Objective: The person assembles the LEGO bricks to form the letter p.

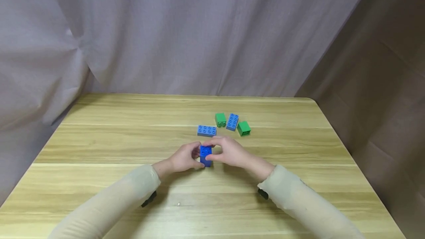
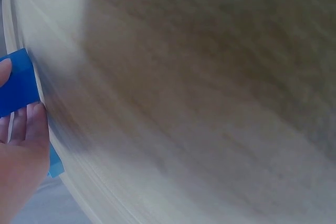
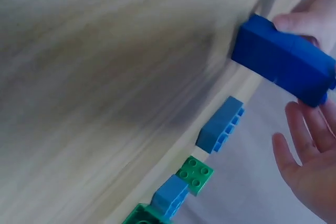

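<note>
Two dark blue toy building bricks (image 1: 206,161), stacked into an upright block with studs on top, stand between the hands; a seam across the block (image 3: 281,59) shows in the right wrist view. The left hand (image 1: 184,157) holds the lower part, its thumb on the near side. From the right, the right hand (image 1: 232,153) pinches the upper part between thumb and forefinger. Its other fingers (image 3: 299,135) are spread apart from the block. At the left wrist view's edge, part of the block is cut off.
Beyond the hands lie a lighter blue brick (image 1: 207,131), a green brick (image 1: 220,119), a second lighter blue brick (image 1: 232,121) and another green brick (image 1: 244,128). The wooden table (image 1: 99,139) meets a grey curtain (image 1: 186,40) at its far edge.
</note>
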### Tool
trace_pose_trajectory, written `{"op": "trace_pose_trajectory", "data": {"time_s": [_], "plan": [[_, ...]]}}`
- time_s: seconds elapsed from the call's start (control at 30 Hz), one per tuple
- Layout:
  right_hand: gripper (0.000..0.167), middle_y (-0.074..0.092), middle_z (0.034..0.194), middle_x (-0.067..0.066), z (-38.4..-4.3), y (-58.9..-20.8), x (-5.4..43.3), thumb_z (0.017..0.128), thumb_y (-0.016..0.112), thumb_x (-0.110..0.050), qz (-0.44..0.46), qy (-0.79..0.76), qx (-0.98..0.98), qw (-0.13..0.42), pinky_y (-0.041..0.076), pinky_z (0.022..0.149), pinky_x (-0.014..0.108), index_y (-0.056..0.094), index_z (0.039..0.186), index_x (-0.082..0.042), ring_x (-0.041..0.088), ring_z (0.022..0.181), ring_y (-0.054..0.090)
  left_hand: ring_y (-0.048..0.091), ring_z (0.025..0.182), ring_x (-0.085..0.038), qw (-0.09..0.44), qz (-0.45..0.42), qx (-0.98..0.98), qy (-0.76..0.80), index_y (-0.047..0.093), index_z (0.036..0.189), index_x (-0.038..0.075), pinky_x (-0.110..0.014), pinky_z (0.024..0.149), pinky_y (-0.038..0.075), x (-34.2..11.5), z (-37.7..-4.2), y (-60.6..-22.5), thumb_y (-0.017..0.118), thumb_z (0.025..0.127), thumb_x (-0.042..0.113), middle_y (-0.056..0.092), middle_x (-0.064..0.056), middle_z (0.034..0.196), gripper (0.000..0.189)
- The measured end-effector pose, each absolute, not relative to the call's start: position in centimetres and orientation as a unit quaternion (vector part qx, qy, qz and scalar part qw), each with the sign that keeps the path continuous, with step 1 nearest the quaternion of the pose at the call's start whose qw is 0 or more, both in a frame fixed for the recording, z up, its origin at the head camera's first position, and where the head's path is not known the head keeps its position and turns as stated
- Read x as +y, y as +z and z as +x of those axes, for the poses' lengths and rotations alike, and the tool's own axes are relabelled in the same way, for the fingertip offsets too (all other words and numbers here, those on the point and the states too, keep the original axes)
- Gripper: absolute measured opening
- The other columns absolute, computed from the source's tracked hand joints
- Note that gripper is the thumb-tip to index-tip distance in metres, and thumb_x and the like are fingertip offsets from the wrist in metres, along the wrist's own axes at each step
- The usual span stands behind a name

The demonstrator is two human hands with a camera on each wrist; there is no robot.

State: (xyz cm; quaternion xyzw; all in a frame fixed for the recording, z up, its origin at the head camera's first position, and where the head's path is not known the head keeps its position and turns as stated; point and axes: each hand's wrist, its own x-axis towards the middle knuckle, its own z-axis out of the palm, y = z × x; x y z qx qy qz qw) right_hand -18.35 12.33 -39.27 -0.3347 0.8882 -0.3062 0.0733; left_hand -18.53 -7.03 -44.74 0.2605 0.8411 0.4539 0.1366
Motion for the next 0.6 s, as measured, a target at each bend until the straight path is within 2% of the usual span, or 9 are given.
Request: {"op": "trace_pose_trajectory", "data": {"time_s": [0.17, 0.37, 0.6], "plan": [[0.036, 0.068, 0.106, 0.006, -18.40, -39.64, 12.89, 0.083, 0.071, -0.022, -0.333, -0.302, 0.891, 0.067, 0.053, 0.088, 0.038, 0.065, 0.114, -0.006, 0.021, 0.099, 0.061, 0.062, 0.091, -0.020, 0.141, 0.255, 0.840, 0.457, 0.053, 0.098, 0.001, -0.027, 0.084, 0.055, -7.10, -18.42, -44.66, 0.077, 0.072, 0.004, 0.066, -0.012, 0.097, 0.036], [0.030, 0.069, 0.098, 0.004, -18.30, -40.06, 12.94, 0.081, 0.072, -0.019, -0.331, -0.314, 0.888, 0.047, 0.054, 0.084, 0.036, 0.068, 0.108, -0.006, 0.017, 0.093, 0.061, 0.062, 0.090, -0.018, 0.138, 0.258, 0.844, 0.450, 0.053, 0.097, 0.001, -0.028, 0.083, 0.055, -6.97, -18.50, -44.60, 0.077, 0.072, 0.004, 0.066, -0.012, 0.097, 0.035], [0.029, 0.070, 0.097, 0.003, -18.39, -40.07, 13.08, 0.082, 0.072, -0.020, -0.334, -0.320, 0.885, 0.047, 0.055, 0.083, 0.033, 0.068, 0.107, -0.007, 0.018, 0.093, 0.061, 0.064, 0.092, -0.021, 0.132, 0.272, 0.848, 0.435, 0.054, 0.102, 0.001, -0.030, 0.085, 0.055, -6.95, -18.31, -44.37, 0.076, 0.074, 0.006, 0.067, -0.011, 0.099, 0.036]]}}
